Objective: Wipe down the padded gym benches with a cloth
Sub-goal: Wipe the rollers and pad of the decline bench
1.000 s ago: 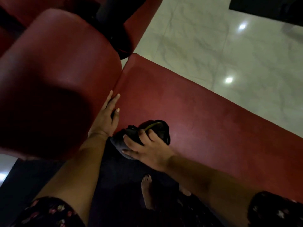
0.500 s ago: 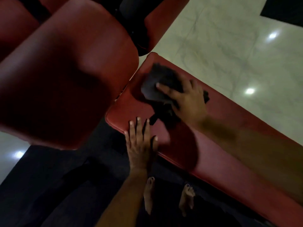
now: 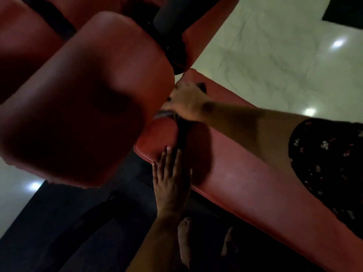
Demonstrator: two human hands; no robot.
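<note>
**Step in hand (judged):** wiping the end of the seat pad [image 3: 245, 173], at the gap [image 3: 164, 114] w/ the back pad [image 3: 88, 105].

- R hand [image 3: 188, 101] is pressing the cloth [image 3: 181, 132] onto the seat pad just beside the gap. Most of the cloth is lying under the hand, w/ a dark tail trailing toward the near edge.
- R fingers are blurring out: cannot tell if they are curling round the cloth or lying flat on it.
- L hand [image 3: 170, 179] is resting flat on the near edge, fingers straight and slightly apart, holding nothing.

**Risks:**
- R fingertips are working right at the gap. Pushing further in could be pinching them, or snagging the cloth btwn pads.
- Loose tail could be slipping off the edge, leaving that strip unwiped.
- L hand is bearing on the rim: slip poss. if the pad is damp.
</note>
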